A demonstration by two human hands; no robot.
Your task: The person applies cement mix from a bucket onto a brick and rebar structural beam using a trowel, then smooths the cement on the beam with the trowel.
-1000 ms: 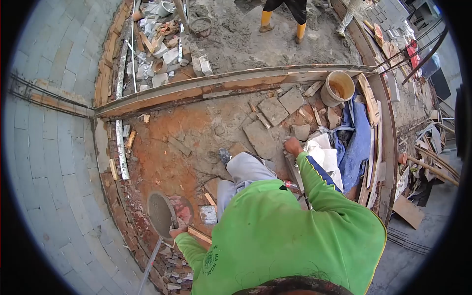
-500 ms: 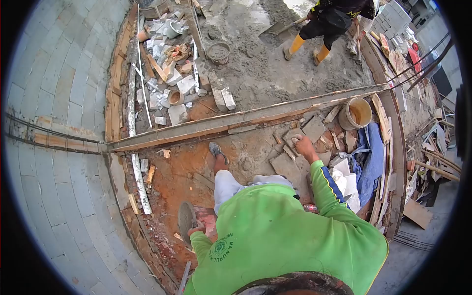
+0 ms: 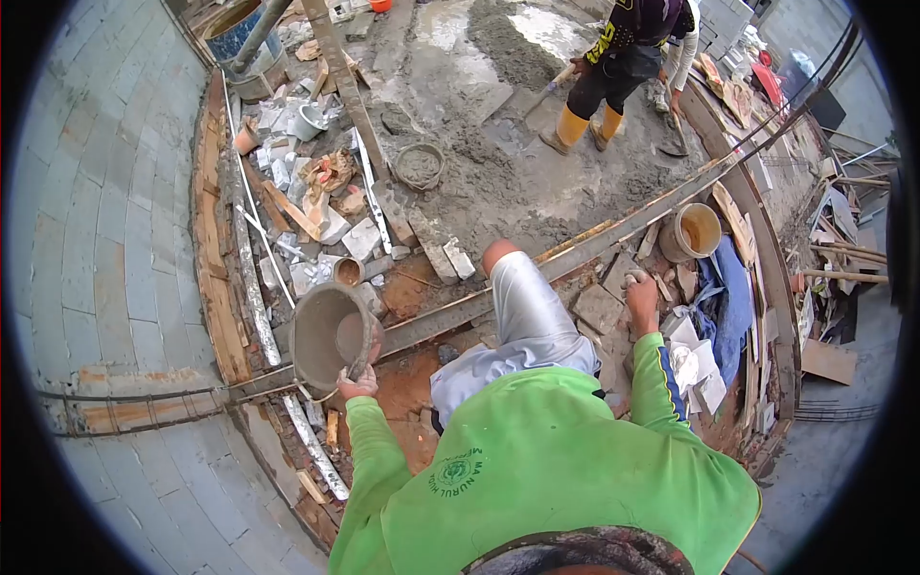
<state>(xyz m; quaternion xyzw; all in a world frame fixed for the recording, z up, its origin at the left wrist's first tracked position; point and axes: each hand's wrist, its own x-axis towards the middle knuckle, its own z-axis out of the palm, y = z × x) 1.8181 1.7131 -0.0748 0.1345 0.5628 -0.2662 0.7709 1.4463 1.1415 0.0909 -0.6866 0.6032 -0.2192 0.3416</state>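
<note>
Left hand point(image 3: 358, 384) holds a grey, seemingly mortar-smeared bucket point(image 3: 316, 337).

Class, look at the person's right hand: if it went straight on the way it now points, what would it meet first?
The right hand points towards the beam, probably the first raised thing in line. Its height is unclear: it might brush the slab just ahead first.

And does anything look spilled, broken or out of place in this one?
Broken blocks lie jumbled beyond the beam, upper left, and a blue sheet is bunched at right. Messy, but nothing seems odd for a building site.
</note>
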